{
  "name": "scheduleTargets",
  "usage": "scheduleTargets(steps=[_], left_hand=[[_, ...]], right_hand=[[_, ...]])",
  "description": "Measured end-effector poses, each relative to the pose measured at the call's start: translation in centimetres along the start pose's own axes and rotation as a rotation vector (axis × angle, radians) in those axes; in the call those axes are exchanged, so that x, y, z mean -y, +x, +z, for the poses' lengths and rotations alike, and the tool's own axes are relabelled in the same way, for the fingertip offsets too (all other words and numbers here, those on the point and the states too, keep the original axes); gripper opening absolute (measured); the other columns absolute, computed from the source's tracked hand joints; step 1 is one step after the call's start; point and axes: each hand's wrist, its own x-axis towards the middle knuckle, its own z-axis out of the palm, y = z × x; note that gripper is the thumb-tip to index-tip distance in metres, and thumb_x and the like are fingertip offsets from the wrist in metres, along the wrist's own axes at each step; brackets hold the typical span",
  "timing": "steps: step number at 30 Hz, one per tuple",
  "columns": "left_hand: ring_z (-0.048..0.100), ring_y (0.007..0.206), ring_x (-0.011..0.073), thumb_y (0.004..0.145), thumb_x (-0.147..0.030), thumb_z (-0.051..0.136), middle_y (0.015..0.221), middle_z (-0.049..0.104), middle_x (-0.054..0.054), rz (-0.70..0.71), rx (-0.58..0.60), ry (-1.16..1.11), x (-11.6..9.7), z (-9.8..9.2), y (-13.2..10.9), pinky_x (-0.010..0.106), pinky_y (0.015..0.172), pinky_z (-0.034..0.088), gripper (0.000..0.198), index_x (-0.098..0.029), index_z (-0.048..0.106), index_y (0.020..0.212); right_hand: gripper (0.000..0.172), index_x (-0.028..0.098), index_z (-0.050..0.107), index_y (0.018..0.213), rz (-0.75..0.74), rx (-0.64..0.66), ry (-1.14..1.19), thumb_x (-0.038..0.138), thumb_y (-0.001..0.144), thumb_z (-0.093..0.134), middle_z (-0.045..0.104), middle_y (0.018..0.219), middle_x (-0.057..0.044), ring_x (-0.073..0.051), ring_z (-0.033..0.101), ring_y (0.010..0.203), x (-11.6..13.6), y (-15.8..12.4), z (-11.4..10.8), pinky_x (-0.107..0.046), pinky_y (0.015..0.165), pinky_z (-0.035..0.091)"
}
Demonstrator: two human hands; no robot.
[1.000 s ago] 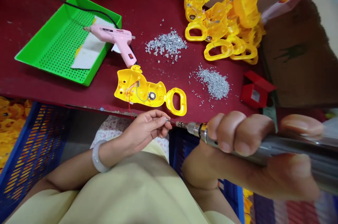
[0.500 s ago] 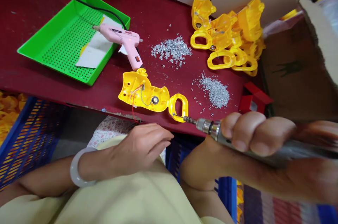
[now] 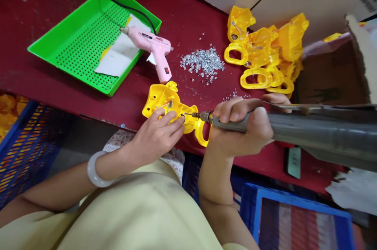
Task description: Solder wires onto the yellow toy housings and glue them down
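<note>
A yellow plastic shell (image 3: 151,101) lies open side up near the table's front edge, with thin wires and a small board inside. Over its lower middle my left hand (image 3: 159,134) rests, fingers bent and pressing on it, covering the round metal part. My right hand (image 3: 243,122) is wrapped around a grey electric screwdriver (image 3: 306,128), held almost level. The thin bit reaches into the shell beside my left fingertips; whether a screw sits under it is too small to tell. A yellow loop-shaped handle (image 3: 201,134) adjoins the shell's right end, partly behind my right hand.
A pink glue gun (image 3: 160,52) leans on a green perforated tray (image 3: 108,85). Small clear pieces (image 3: 203,63) lie in a pile; screws (image 3: 234,96) show partly behind my right hand. More yellow shells (image 3: 259,48) are heaped at back right. Blue crates (image 3: 26,152) stand below the table.
My left hand has moved up from the table edge onto the shell. The screwdriver's tip has shifted from the loop handle to the shell's interior, and the view has swung slightly.
</note>
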Motion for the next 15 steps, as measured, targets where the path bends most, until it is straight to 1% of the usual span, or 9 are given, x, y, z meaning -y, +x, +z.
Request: scheduleTargets(steps=[5,8,11,15], left_hand=[[0.061,0.103,0.0243,0.098,-0.012,0.04,0.118,0.069,0.009,-0.005,0.051,-0.033,0.2,-0.1,0.1,0.041,0.093,0.037,0.027,-0.013,0.067,0.103],[0.06,0.103,0.023,0.098,-0.013,0.038,0.12,0.069,0.009,-0.025,0.08,-0.081,0.3,-0.1,0.1,0.042,0.094,0.037,0.029,-0.015,0.066,0.104],[0.06,0.099,0.0218,0.098,-0.013,0.039,0.118,0.069,0.008,-0.027,0.052,-0.06,0.2,0.0,0.2,0.041,0.093,0.038,0.028,-0.015,0.067,0.099],[0.059,0.097,0.0208,0.098,-0.015,0.044,0.115,0.07,0.007,-0.024,0.001,-0.027,0.1,0.4,0.1,0.04,0.091,0.038,0.021,-0.013,0.066,0.097]], right_hand=[[0.015,0.029,0.047,0.092,0.007,0.009,0.006,0.025,0.078,0.052,0.032,0.051,0.011,-0.008,0.033,0.036,-0.4,-0.1,0.1,-0.021,0.041,0.032],[0.015,0.028,0.047,0.09,0.04,0.009,0.022,0.023,0.076,0.052,0.033,0.05,0.011,-0.008,0.033,0.036,-0.6,-0.1,0.0,-0.02,0.041,0.033],[0.015,0.028,0.047,0.087,0.056,0.029,0.047,0.023,0.075,0.053,0.034,0.049,0.012,-0.007,0.032,0.035,-0.8,0.2,0.1,-0.019,0.039,0.032],[0.012,0.027,0.05,0.084,0.035,0.103,0.092,0.024,0.076,0.058,0.033,0.047,0.012,-0.008,0.032,0.032,-1.4,0.7,0.4,-0.02,0.035,0.029]])
